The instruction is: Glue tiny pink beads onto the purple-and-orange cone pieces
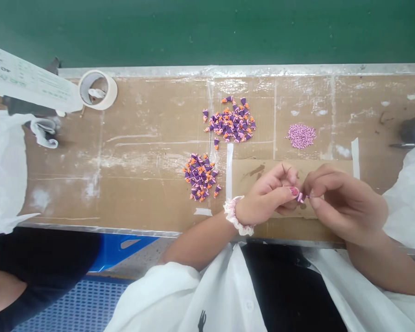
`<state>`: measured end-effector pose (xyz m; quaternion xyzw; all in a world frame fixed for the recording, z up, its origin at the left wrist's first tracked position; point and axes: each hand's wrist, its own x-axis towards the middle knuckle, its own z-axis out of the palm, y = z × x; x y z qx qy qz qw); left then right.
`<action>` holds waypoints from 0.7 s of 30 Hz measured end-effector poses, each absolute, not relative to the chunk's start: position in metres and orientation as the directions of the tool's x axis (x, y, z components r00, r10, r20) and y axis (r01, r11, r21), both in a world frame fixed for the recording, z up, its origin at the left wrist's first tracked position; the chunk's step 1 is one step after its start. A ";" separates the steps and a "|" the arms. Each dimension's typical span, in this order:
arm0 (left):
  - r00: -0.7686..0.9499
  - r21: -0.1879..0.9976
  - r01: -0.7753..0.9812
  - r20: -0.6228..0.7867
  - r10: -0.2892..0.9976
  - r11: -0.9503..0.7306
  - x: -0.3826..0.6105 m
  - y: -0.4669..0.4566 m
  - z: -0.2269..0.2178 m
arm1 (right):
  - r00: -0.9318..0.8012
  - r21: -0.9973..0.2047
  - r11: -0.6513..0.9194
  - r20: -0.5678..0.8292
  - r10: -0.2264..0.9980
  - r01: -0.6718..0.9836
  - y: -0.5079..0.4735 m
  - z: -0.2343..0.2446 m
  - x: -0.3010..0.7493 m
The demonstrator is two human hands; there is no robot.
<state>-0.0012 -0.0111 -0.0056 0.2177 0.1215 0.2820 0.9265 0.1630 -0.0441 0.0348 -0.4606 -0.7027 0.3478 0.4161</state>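
Note:
Over the front of the table, my left hand (269,196) pinches a small purple and pink piece (300,198) between thumb and fingertips. My right hand (346,203) is closed at the other side of that piece, its thumb and forefinger pinching a thin purple bit that I cannot make out clearly. Beyond the hands lies a pile of tiny pink-purple bead-like pieces (301,136). Two heaps of small purple cone-shaped figures with orange and pink parts rest to the left, a farther heap (230,121) and a nearer heap (201,177).
A cardboard sheet (318,167) lies under my hands, with white tape strips (229,168) at its ends. A roll of masking tape (98,90) stands at the back left beside a white printed box (31,80). Another person's dark-clothed leg (38,272) shows at lower left.

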 end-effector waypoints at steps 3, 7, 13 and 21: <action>0.807 0.470 -0.479 -0.096 0.583 0.741 -0.001 -0.011 -0.005 | -0.240 -0.867 0.330 0.253 0.937 0.374 -0.044 0.036 0.162; 0.804 0.483 -0.467 -0.116 0.583 0.741 -0.002 -0.010 -0.003 | -0.240 -0.866 0.327 0.250 0.938 0.379 -0.045 0.035 0.162; 0.802 0.518 -0.448 -0.127 0.583 0.729 -0.002 -0.011 -0.003 | -0.233 -0.862 0.318 0.241 0.942 0.394 -0.046 0.035 0.161; 0.731 0.664 -0.495 -0.031 0.682 0.560 -0.001 -0.013 -0.007 | -0.205 -0.875 0.263 0.194 0.959 0.405 -0.048 0.037 0.160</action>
